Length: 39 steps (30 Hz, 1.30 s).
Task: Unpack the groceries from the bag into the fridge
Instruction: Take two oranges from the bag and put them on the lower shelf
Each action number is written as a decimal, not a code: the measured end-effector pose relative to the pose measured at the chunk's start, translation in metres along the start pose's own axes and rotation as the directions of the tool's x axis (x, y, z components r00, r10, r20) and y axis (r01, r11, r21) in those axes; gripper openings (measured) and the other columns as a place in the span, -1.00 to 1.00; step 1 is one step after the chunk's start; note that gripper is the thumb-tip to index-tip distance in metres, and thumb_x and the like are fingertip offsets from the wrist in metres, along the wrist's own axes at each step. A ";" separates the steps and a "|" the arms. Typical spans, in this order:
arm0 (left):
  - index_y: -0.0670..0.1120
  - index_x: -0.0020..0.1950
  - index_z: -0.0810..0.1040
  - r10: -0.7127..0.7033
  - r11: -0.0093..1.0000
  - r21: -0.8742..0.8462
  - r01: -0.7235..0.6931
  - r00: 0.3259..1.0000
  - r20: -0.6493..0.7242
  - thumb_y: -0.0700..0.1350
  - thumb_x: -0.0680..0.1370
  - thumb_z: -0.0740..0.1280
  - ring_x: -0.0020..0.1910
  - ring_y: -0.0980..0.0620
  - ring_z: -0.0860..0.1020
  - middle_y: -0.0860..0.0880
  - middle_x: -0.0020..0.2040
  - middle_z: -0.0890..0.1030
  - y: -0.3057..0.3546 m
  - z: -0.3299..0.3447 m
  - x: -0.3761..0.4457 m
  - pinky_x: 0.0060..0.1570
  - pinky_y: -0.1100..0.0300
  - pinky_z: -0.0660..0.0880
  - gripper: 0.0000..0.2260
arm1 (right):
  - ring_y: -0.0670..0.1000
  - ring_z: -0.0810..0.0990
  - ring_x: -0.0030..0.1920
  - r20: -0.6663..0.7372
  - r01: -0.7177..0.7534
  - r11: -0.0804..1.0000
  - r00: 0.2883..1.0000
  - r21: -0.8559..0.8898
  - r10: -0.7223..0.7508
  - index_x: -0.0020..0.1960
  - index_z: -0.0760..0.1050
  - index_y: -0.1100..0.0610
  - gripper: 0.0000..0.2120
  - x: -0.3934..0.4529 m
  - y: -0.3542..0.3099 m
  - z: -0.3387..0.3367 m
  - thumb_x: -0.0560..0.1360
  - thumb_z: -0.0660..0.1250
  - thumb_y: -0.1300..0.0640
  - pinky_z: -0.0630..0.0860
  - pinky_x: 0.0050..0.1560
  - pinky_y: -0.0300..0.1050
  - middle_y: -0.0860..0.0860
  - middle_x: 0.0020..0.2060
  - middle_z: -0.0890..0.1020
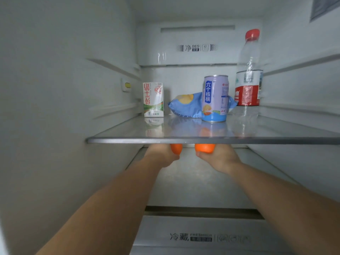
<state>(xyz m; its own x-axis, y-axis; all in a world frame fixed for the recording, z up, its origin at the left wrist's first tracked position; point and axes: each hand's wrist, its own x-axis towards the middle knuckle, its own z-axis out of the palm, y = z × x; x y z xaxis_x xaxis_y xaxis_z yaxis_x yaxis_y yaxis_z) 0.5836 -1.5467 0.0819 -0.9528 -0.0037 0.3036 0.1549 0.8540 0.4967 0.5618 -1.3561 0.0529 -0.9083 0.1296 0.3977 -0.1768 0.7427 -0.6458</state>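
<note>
Below the glass shelf [202, 140], left hand [162, 155] and right hand [217, 157] each hold an orange [176, 149] in a closed grip. Risk: fruit may roll once released.

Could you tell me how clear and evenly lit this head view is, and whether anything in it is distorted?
Head view: soft, slightly blurred throughout; wide-angle bending tilts the water bottle; the glass shelf mirrors the can and milk carton; its front edge hides the tops of the oranges held by the left hand and right hand.
</note>
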 end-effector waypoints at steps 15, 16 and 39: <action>0.06 0.34 0.45 0.128 0.977 -0.156 -0.142 0.987 -0.100 0.05 0.37 0.52 0.24 0.03 0.50 0.04 0.24 0.54 0.017 -0.038 -0.072 0.21 0.17 0.45 -0.43 | 0.08 0.52 0.20 0.012 0.028 0.993 1.000 -0.114 -0.027 0.25 0.46 -0.08 -0.44 -0.076 -0.044 -0.051 0.28 0.30 -0.23 0.50 0.16 0.04 0.00 0.22 0.53; 0.05 0.33 0.45 0.133 0.979 -0.145 -0.145 0.987 -0.091 0.06 0.37 0.51 0.24 0.02 0.50 0.03 0.24 0.54 0.018 -0.042 -0.079 0.20 0.17 0.45 -0.44 | 0.08 0.53 0.18 0.010 0.023 0.993 1.000 -0.113 -0.022 0.20 0.48 -0.08 -0.51 -0.085 -0.048 -0.056 0.30 0.31 -0.19 0.50 0.15 0.03 0.01 0.19 0.54; 0.03 0.44 0.34 0.234 0.972 0.028 -0.235 0.972 0.023 0.07 0.48 0.36 0.36 -0.08 0.37 -0.05 0.36 0.41 0.008 -0.100 -0.261 0.31 0.06 0.38 -0.46 | 0.07 0.51 0.22 -0.003 0.033 0.978 0.999 -0.207 -0.034 0.39 0.34 0.06 -0.49 -0.290 -0.103 -0.118 0.49 0.32 -0.03 0.41 0.11 -0.15 0.06 0.27 0.47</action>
<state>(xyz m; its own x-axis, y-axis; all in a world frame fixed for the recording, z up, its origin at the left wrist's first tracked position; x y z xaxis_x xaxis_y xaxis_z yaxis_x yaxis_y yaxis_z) 0.8593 -1.5907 0.0877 -0.8958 0.2087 0.3924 0.3671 0.8451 0.3886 0.8882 -1.3925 0.0812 -0.9007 0.1060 0.4213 -0.1240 0.8666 -0.4833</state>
